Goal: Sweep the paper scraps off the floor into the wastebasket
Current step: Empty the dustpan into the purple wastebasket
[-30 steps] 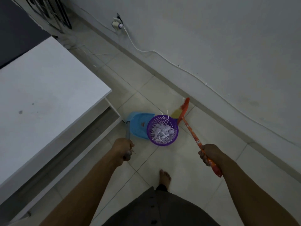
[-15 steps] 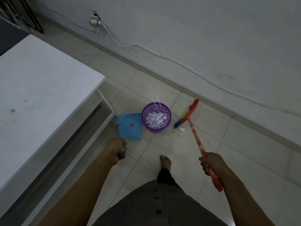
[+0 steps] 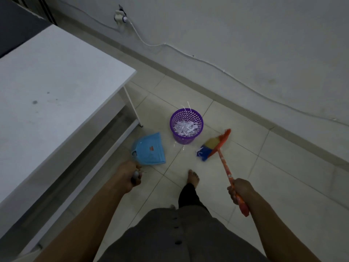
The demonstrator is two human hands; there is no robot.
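While a white table (image 3: 56, 82) fills the left of the frame, its thin corner leg standing just left of the purple wastebasket (image 3: 184, 139), a white cable (image 3: 188, 56) runs from a wall plug (image 3: 120, 17) at the upper left down along the wall toward the right edge. The wastebasket stands on the tiled floor (image 3: 273, 167) at centre and holds a heap of white paper scraps (image 3: 185, 128); a few strips poke over its far rim. A bare foot (image 3: 193, 176) is planted below it, between the two tools.

Lower left of the basket, and apart from it, is the blue dustpan (image 3: 151, 150). The left hand (image 3: 130, 174) is curled tight round its grey handle; whether the pan rests on the tiles cannot be told. Right of the basket, near but not touching it, the broom (image 3: 213, 146) points its blue and tan bristles toward the floor. The right hand (image 3: 239, 190) is closed in a fist round the orange handle, near its end.
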